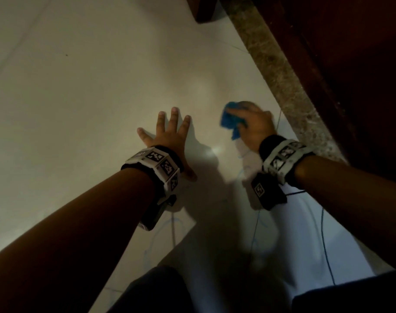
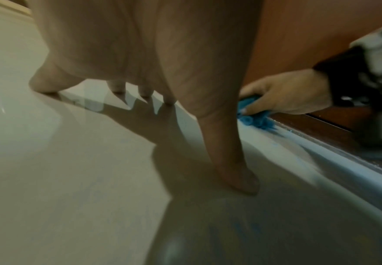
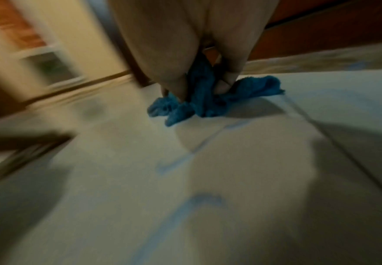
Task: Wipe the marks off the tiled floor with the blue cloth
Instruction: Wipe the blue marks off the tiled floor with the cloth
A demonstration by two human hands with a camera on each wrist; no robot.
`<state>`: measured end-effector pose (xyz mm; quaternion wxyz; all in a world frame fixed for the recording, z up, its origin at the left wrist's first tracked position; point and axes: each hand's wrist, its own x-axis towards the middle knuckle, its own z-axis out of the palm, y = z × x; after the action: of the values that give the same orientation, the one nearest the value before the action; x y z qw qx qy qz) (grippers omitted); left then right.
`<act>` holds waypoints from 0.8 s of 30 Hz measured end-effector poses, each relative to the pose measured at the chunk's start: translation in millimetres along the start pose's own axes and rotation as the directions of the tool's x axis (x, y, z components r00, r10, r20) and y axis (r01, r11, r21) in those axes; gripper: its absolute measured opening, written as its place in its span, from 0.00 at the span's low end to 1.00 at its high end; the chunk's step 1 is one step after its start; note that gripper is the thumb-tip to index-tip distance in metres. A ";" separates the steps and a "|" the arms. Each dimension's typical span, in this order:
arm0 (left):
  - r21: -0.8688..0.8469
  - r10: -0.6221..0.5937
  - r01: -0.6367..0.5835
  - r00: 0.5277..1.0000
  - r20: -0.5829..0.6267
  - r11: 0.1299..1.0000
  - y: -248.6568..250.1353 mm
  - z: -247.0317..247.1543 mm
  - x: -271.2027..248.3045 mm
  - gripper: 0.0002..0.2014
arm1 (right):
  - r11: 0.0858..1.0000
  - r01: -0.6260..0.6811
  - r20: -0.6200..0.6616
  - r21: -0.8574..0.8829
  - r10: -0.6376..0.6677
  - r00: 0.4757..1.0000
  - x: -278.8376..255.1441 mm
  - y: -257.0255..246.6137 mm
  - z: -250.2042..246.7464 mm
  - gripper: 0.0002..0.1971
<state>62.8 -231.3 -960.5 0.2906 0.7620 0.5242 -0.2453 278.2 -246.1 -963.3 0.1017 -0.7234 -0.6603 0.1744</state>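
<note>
Marker-tagged white wristbands (image 1: 157, 164), black cuffs (image 1: 270, 144)

Probably a home: pale tiled floor (image 1: 84, 91), wooden door (image 1: 350, 64).

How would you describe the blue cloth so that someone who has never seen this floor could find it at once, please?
Start at the speckled stone strip that runs along the dark wooden furniture on the right of the pale tiled floor. Just beside that strip, the right hand presses a crumpled wad against the tiles. That wad is the blue cloth: the only solid, fluffy blue thing, unlike the thin blue marks nearby.
</note>
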 end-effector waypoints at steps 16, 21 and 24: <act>-0.008 0.012 -0.012 1.000 -0.027 1.000 -1.5 1.5 1.0 0.75 | 0.966 -0.089 0.076 0.241 0.072 0.994 26.4 3.0 14.1 0.19; -0.006 0.001 -0.001 1.000 -0.011 1.000 -0.5 0.4 0.3 0.75 | 0.900 -0.314 -0.060 0.302 0.347 0.936 52.0 8.9 -16.4 0.23; 0.000 -0.007 0.007 1.000 -0.011 1.000 0.4 0.2 0.1 0.75 | 0.973 -0.198 -0.026 0.123 0.202 0.979 39.9 -17.7 8.1 0.24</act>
<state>63.2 -231.4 -960.7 0.2872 0.7615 0.5283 -0.2421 261.5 -205.4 -968.7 0.1393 -0.7820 -0.5703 0.2091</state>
